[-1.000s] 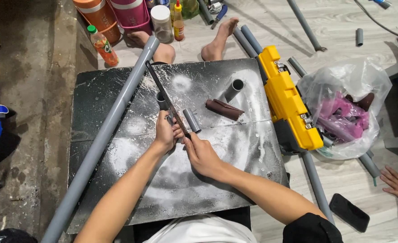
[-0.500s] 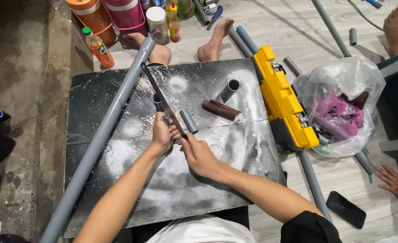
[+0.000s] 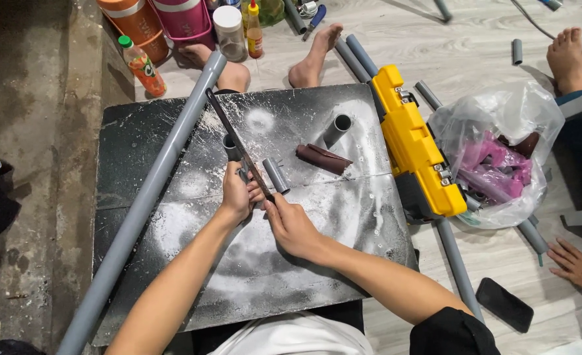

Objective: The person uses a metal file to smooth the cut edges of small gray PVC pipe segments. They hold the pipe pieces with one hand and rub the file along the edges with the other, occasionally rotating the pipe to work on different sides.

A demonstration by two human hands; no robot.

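gripping a short grey pipe (image 3: 233,150) in the left hand (image 3: 238,194), right hand (image 3: 292,227) clenched on a hacksaw blade (image 3: 235,141).

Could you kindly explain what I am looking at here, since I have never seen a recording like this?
There is no machine here: a camera worn on a person's head looks down at their two bare hands. They sit at a dusty black board laid on the floor. The left hand grips a short grey pipe piece, and the right hand holds a thin saw blade across it. On the board lie a long grey pipe, two more pipe pieces and a brown roll. A yellow tool case rests at the board's right edge.
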